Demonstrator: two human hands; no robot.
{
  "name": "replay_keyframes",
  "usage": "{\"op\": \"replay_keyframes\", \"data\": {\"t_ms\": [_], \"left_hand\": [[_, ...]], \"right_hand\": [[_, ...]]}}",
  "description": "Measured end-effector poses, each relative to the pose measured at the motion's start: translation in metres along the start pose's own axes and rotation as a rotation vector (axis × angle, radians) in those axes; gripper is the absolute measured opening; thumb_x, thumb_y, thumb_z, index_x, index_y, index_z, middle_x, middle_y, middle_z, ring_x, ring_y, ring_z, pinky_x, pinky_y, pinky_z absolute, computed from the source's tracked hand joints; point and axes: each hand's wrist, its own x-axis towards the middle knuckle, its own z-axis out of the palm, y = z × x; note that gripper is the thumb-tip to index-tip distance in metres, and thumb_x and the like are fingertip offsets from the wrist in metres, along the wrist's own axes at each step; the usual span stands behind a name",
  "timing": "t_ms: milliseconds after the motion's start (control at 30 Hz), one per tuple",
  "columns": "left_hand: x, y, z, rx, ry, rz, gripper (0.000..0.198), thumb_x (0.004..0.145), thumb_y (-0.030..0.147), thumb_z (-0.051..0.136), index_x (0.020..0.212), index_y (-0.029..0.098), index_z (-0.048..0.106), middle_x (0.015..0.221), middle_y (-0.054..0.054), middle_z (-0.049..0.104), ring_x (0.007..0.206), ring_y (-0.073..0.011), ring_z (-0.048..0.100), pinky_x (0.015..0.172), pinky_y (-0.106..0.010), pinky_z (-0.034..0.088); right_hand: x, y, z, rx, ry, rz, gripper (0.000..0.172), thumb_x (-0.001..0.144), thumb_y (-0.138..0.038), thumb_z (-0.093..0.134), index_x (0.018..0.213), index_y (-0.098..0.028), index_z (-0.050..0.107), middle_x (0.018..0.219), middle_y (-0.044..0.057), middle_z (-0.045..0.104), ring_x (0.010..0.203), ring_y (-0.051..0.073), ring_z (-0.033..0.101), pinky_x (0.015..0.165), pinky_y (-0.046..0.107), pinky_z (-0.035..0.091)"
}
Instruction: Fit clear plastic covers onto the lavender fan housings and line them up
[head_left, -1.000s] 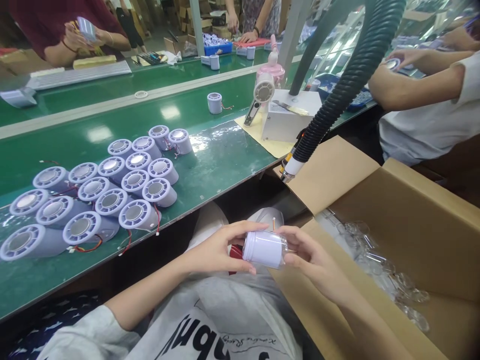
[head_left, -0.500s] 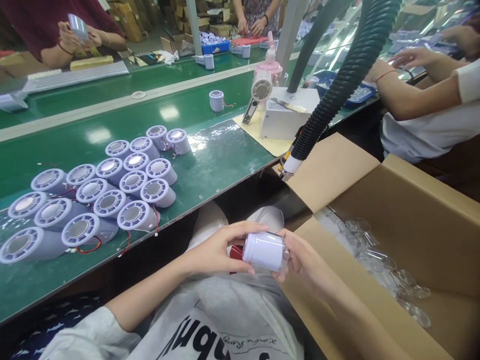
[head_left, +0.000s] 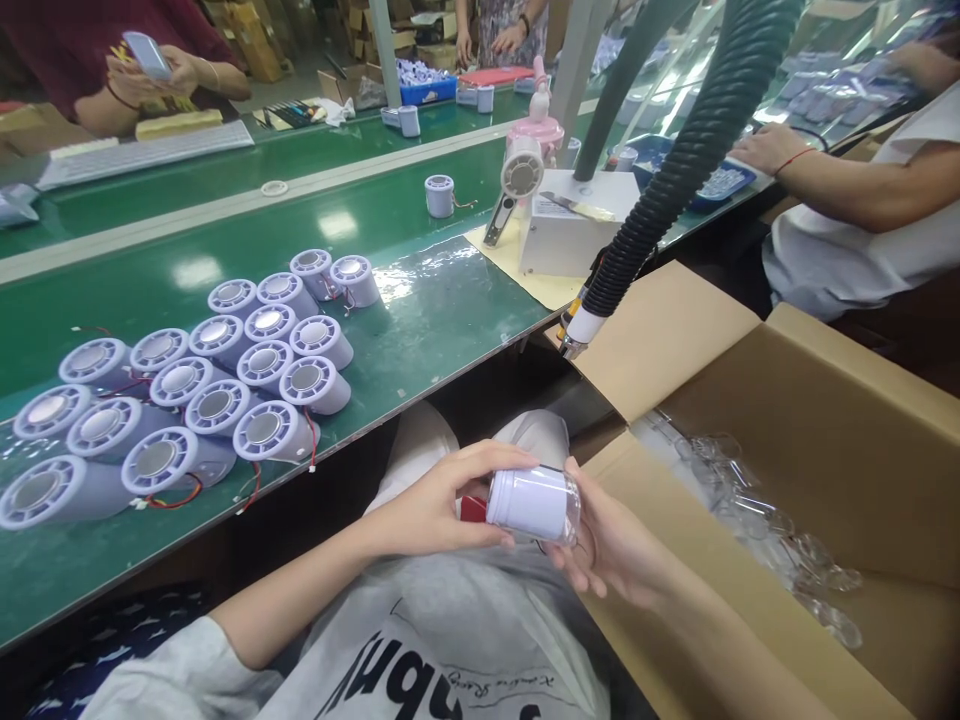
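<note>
My left hand (head_left: 450, 500) is closed around the left end of a pale purple cylindrical motor housing (head_left: 531, 503), held on its side above my lap. A clear plastic cover (head_left: 572, 508) surrounds the housing and shows at its right end. My right hand (head_left: 600, 535) is against that end, its thumb near the top and its fingers spread loosely below. Something red (head_left: 472, 508) shows between my left thumb and fingers; its kind is unclear. On the bench to the left stand several similar purple housings (head_left: 214, 405), with round metallic centres and thin red wires.
An open cardboard box (head_left: 675, 340) with clear plastic covers (head_left: 757, 510) stands at my right. A black corrugated hose (head_left: 667, 170) hangs above its flap. A white box (head_left: 574, 230) and pink handheld fan (head_left: 523, 175) sit at the bench edge. Co-workers sit across and to the right.
My right fingers have loosened and spread from the clear cover, while my left hand keeps its hold. A lone housing on the green belt has shifted slightly right. The right co-worker's hands have moved.
</note>
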Motion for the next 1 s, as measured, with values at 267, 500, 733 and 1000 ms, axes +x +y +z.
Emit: {"op": "replay_keyframes", "data": {"t_ms": [267, 500, 733, 1000], "left_hand": [[-0.004, 0.007, 0.002, -0.117, 0.024, -0.114, 0.062, 0.073, 0.023, 0.078, 0.130, 0.029, 0.055, 0.126, -0.007, 0.054, 0.112, -0.0218, 0.058, 0.091, -0.032, 0.053], [-0.008, 0.011, 0.002, -0.009, 0.057, 0.052, 0.065, 0.071, 0.020, 0.079, 0.131, 0.031, 0.055, 0.134, -0.008, 0.056, 0.127, -0.0270, 0.050, 0.101, -0.041, 0.048], [-0.009, 0.015, 0.002, -0.005, 0.033, 0.108, 0.068, 0.071, 0.016, 0.079, 0.132, 0.034, 0.054, 0.135, -0.007, 0.056, 0.127, -0.0262, 0.050, 0.103, -0.043, 0.046], [-0.010, 0.017, 0.003, -0.218, 0.029, -0.160, 0.068, 0.067, 0.023, 0.083, 0.130, 0.032, 0.057, 0.129, -0.008, 0.057, 0.113, -0.0253, 0.059, 0.089, -0.035, 0.054]], "right_hand": [[-0.013, 0.006, -0.009, -0.640, 0.414, -0.698, 0.015, 0.096, -0.027, 0.044, 0.104, -0.022, 0.055, 0.083, 0.002, 0.065, 0.068, 0.015, 0.064, 0.061, 0.025, 0.055], [-0.026, 0.012, -0.008, -0.964, 0.450, -1.044, 0.036, 0.092, -0.009, 0.043, 0.124, -0.026, 0.046, 0.113, 0.007, 0.060, 0.097, 0.020, 0.064, 0.080, 0.031, 0.058], [-0.028, 0.012, -0.006, -1.028, 0.504, -1.073, 0.040, 0.091, -0.003, 0.042, 0.124, -0.026, 0.045, 0.103, 0.007, 0.062, 0.095, 0.020, 0.064, 0.078, 0.030, 0.058], [-0.018, 0.004, -0.013, -1.190, 0.167, -1.257, 0.060, 0.087, 0.000, 0.048, 0.136, -0.034, 0.039, 0.153, 0.009, 0.029, 0.134, 0.029, 0.042, 0.101, 0.049, 0.048]]}}
